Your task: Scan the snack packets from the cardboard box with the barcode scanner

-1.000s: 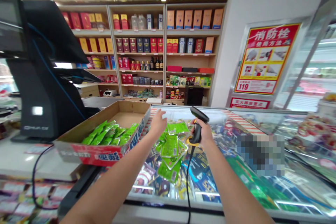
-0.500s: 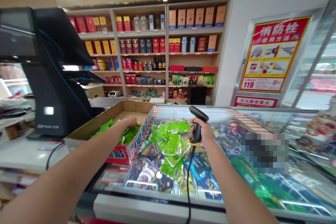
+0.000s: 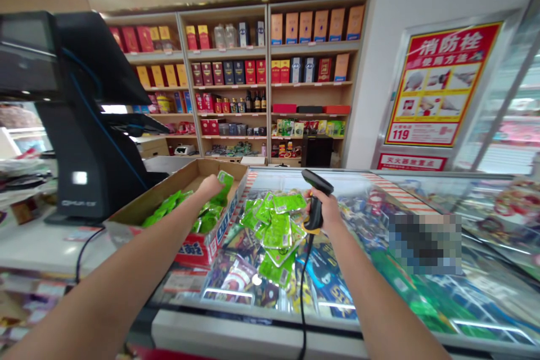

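Observation:
My left hand [image 3: 210,187] is closed on a small green packet [image 3: 224,184], held up just above the open cardboard box [image 3: 211,169]. More green packets [image 3: 167,206] lie inside that box, partly behind my left forearm. In my right hand [image 3: 328,209] is a black and yellow barcode scanner [image 3: 315,202], its head tilted up and its cable hanging toward me. To the left of the scanner, a loose heap of green packets [image 3: 276,230] is spread on the glass top of the freezer [image 3: 270,178].
At left a black cash register screen [image 3: 101,62] stands on the white counter [image 3: 25,242]. Packaged goods show through the freezer glass. Behind are shelves [image 3: 230,53] of boxes and bottles, and a red sign [image 3: 447,87] hangs on the right wall.
My left hand has risen from among the packets in the box, bringing up one green packet. My right hand and the scanner stay almost where they were.

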Demonstrator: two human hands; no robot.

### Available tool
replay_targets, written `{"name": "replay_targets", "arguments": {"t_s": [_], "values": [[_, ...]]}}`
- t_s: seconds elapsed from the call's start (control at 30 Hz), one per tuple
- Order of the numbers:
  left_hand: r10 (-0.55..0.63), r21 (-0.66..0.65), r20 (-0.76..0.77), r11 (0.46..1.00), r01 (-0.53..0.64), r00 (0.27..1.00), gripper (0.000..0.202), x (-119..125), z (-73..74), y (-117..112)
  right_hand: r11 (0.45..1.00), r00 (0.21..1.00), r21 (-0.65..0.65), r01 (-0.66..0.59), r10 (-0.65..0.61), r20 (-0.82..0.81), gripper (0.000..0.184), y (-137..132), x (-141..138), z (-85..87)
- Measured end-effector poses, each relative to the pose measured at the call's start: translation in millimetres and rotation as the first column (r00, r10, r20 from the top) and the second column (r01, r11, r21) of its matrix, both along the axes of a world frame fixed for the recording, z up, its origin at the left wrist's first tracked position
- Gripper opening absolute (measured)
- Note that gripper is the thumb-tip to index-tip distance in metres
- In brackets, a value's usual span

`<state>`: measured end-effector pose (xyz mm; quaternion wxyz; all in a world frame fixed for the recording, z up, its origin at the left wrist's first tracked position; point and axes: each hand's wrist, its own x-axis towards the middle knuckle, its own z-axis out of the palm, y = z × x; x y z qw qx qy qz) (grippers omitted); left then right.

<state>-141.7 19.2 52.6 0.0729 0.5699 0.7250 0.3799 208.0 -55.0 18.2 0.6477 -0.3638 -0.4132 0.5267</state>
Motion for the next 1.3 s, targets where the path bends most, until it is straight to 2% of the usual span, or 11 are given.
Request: {"name": "replay_targets", "arguments": {"t_s": [0.07,0.13,0.23,0.33,0.43,0.5,0.57,0.7,0.77,1.0,1.3], "values": [[0.042,0.082,0.114,0.995,-0.051,0.993,0.015,7,19.5,-10,1.0,1.0,0.001,-0.008,0.008,0.006,0.022,1,0,-1.5],[-0.047,0.202,0.402,0.979,-0.039,0.914,0.017,21,39.7,-22,1.0,1.0,0.003,-0.018,0.018,0.015,0.022,2,0,-2.9],[-0.242,0.306,0.803,0.951,-0.029,0.545,0.021,54,58.5,-43,1.0,1.0,0.014,-0.014,0.013,0.008,0.021,3,-1,-4.3],[-0.2,0.198,0.943,0.98,0.032,0.265,0.013,92,50.8,-61,1.0,1.0,0.013,-0.016,0.016,0.01,0.021,2,-1,-4.5],[-0.202,0.158,0.966,0.956,0.246,0.164,0.017,124,18.7,-70,1.0,0.999,0.011,-0.025,0.025,0.02,0.023,1,0,-3.9],[-0.318,0.24,0.932,0.903,0.356,0.176,0.031,139,-7.9,-69,0.999,0.998,0.021,-0.042,0.041,0.044,0.024,0,1,-3.3],[-0.439,0.339,0.869,0.864,0.373,0.227,0.041,147,-31.6,-63,0.995,0.991,0.043,-0.092,0.088,0.098,0.025,-2,2,-2.5],[-0.465,0.424,0.778,0.885,0.194,0.423,0.044,144,-59.0,-44,0.969,0.939,0.067,-0.237,0.211,0.272,0.026,-6,1,-1.2],[-0.45,0.433,0.757,0.888,0.152,0.474,0.042,138,-64.0,-38,0.962,0.915,0.073,-0.263,0.224,0.337,0.025,-8,-1,-0.9],[-0.458,0.44,0.717,0.882,0.169,0.525,0.04,127,-67.3,-38,0.962,0.882,0.087,-0.257,0.197,0.428,0.021,-12,-7,-3.7],[-0.487,0.451,0.71,0.869,0.202,0.508,0.035,130,-60.3,-46,0.961,0.877,0.083,-0.265,0.205,0.434,0.024,-10,-7,-9.0]]}}
